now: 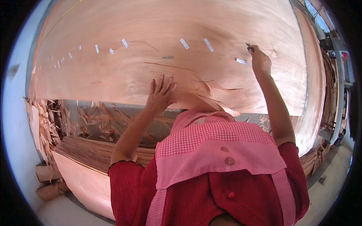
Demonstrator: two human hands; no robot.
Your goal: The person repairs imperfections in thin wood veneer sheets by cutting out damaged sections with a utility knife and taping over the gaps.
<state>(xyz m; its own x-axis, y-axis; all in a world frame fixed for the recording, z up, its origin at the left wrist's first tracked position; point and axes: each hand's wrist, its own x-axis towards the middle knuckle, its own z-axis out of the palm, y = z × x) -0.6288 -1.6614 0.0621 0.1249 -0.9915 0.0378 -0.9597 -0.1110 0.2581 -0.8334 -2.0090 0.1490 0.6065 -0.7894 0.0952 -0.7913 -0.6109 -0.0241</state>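
Note:
A large sheet of thin tan wood veneer (pixel 113 71) spreads out before me. My left hand (pixel 161 94) lies on it near its front edge, fingers spread and pressed flat. Farther right, my right hand (pixel 261 60) is closed around a small dark tool (pixel 249 47), perhaps a blade; its exact kind is too small to tell. Just left of that hand, a short white tape strip (pixel 241 61) sits on the sheet. Cracks and lifted, torn flaps (pixel 203 101) show near the front edge, partly behind my apron.
More white strips (pixel 184 44) run in a row across the veneer, and a small grey piece (pixel 167 57) lies mid-sheet. Veneer scraps (pixel 109 116) fill the space below the front edge. A stack of veneer (pixel 90 152) stands at the lower left, beside a pale wall (pixel 17 94).

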